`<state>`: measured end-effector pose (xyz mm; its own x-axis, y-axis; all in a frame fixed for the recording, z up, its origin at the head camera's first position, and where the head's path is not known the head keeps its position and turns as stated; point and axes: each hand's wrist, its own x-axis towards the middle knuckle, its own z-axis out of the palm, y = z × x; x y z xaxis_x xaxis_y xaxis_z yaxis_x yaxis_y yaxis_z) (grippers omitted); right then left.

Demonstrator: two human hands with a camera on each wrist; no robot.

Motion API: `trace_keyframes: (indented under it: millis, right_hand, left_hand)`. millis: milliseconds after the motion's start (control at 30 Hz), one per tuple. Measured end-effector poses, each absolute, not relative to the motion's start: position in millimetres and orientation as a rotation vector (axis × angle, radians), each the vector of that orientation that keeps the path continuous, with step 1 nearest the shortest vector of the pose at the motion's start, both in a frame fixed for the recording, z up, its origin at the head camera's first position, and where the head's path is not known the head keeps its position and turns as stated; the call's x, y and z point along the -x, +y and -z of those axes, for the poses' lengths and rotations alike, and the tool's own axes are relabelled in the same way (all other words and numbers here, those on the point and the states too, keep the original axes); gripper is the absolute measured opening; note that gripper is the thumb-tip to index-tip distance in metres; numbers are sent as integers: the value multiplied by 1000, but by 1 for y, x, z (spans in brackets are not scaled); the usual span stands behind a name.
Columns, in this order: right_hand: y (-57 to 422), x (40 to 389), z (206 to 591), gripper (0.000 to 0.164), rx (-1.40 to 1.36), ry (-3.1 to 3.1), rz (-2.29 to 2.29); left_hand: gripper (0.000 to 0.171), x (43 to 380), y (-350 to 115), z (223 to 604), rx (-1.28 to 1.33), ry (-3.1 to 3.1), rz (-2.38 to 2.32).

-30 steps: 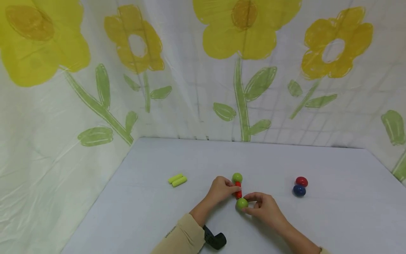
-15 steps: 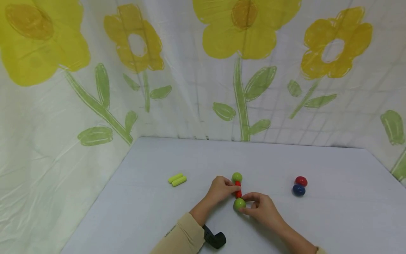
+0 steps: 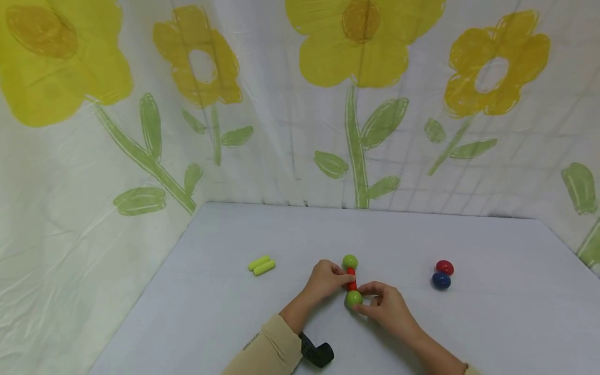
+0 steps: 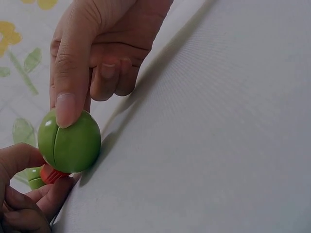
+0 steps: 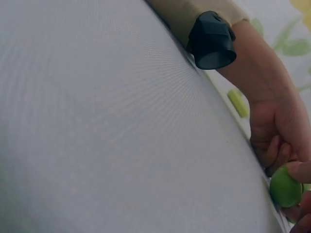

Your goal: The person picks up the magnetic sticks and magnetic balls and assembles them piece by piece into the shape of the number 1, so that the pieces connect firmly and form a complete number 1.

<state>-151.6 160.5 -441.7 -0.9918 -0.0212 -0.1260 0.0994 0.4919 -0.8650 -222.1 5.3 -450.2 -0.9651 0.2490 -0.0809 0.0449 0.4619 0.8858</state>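
Note:
In the head view my left hand [image 3: 326, 277] pinches a short red stick [image 3: 351, 279] between thumb and fingers. One green ball [image 3: 350, 262] sits at the stick's far end. At its near end is another green ball [image 3: 353, 299], pinched by my right hand [image 3: 389, 308]. This nearer ball [image 4: 75, 145] shows a seam line in the left wrist view, where it appears against the ribbed red end [image 4: 52, 174]; whether the stick has entered it is hidden. In the right wrist view, fingertips [image 5: 301, 171] of the right hand rest on the ball [image 5: 285, 188].
Two yellow-green sticks [image 3: 262, 266] lie side by side on the white table [image 3: 225, 323], to the left. A red ball [image 3: 445, 267] and a blue ball [image 3: 441, 280] sit together at the right. A black wrist device [image 3: 320, 354] is on the left forearm.
My right hand has shifted the nearer green ball slightly left, into line with the red stick, then a little up against its near end. The left hand has stayed in place.

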Motion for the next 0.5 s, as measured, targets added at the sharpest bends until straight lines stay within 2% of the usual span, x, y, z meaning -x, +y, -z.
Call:
trace_keyframes:
  millis: [500]
  right_hand:
    - [161,154,444,38,-17,2609,1553]
  left_hand:
    - [22,224,4,451,-262,2502,-1530]
